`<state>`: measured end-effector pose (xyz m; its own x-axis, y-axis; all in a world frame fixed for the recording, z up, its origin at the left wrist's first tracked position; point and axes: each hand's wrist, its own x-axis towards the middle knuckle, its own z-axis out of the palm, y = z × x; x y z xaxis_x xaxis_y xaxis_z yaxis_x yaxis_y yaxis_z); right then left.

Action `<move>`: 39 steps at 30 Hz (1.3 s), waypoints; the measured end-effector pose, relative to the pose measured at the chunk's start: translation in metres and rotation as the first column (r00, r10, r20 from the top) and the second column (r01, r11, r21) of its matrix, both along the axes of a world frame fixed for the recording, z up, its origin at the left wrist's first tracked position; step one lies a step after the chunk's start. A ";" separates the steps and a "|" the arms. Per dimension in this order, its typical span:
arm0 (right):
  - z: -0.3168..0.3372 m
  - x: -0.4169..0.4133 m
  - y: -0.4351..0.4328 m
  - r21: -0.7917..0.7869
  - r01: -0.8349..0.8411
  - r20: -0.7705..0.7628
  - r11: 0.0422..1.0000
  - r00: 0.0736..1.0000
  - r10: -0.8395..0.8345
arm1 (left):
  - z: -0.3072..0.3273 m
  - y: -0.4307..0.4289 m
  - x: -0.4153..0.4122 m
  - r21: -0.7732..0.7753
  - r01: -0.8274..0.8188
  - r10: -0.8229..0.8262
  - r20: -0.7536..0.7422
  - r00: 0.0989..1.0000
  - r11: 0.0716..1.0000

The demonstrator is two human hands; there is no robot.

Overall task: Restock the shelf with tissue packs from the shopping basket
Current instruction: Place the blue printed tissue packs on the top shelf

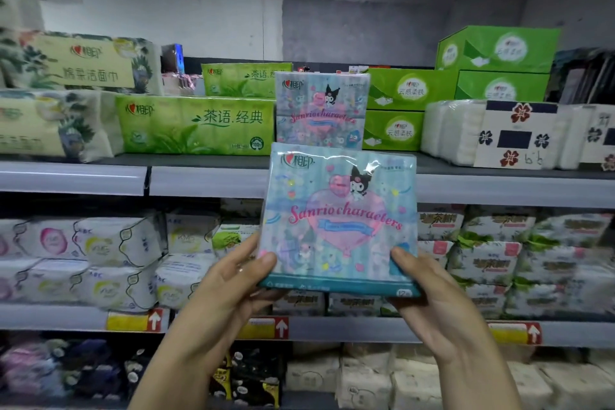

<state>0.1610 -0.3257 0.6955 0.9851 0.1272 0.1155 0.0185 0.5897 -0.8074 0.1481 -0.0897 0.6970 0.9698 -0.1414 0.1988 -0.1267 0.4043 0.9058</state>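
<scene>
I see my left hand (229, 283) and right hand (432, 296) holding the Sanrio tissue pack (337, 220) upright by its bottom corners, fingers (264, 261) clamped on it, in front of the top shelf (206, 180), just below a matching pack (321, 110) standing there between green packs (196, 125).

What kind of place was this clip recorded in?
Likely a shop's paper-goods aisle: tiered shelves packed with green tissue packs, yellow labels on the rails, a Sanrio tissue pack held up.
</scene>
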 end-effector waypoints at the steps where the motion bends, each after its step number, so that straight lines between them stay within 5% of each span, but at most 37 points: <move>1: 0.001 0.000 0.005 -0.024 0.001 -0.002 1.000 1.000 -0.001 | 0.001 0.003 0.002 -0.004 -0.032 0.032 0.005 0.999 0.999; 9: 0.014 0.005 0.011 -0.340 0.099 0.110 0.935 0.992 -0.065 | 0.002 0.009 0.018 -0.020 -0.073 0.074 0.035 0.997 0.997; 18: 0.013 0.019 0.010 -0.191 0.024 0.047 0.981 0.999 -0.015 | 0.013 0.016 0.034 -0.035 0.016 -0.014 0.068 0.998 0.999; 24: 0.033 0.035 0.009 -0.126 0.094 0.120 0.988 0.990 -0.079 | 0.049 0.017 0.052 0.120 0.029 -0.044 0.125 0.991 0.992; 39: 0.077 0.069 0.011 -0.263 0.292 0.330 0.920 0.923 -0.199 | 0.111 0.030 0.107 0.397 -0.049 -0.104 0.355 0.929 0.916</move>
<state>0.2303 -0.3144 0.7730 0.9172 -0.0400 0.3965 0.3923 0.2652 -0.8808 0.2551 -0.0600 0.8077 0.8354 -0.3070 0.4560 -0.4693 0.0335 0.8824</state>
